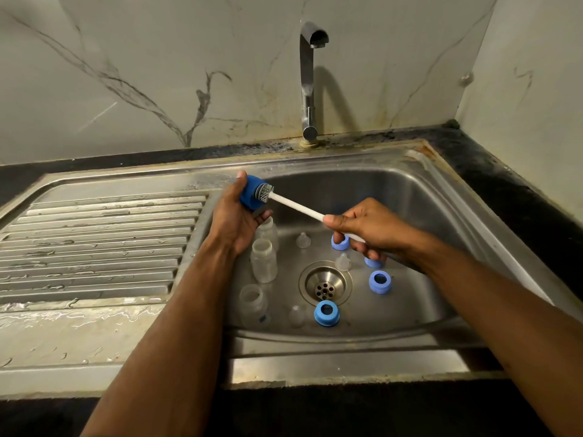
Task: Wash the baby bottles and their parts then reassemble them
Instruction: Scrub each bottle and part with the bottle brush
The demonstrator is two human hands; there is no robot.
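Over a steel sink (441, 197), a blue bottle cap (249, 195) is gripped in the left hand (235, 216), its fingers curled round it. A white-handled brush (296, 208) is pinched in the right hand (369, 230) — its bristled head is pushed into the cap. In the basin below, three clear bottles (264, 261), clear teats (303, 240) and blue rings (326, 313) are scattered around the drain (325, 287).

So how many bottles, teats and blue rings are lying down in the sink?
Clear bottles: 3
Clear teats: 3
Blue rings: 4
Total: 10
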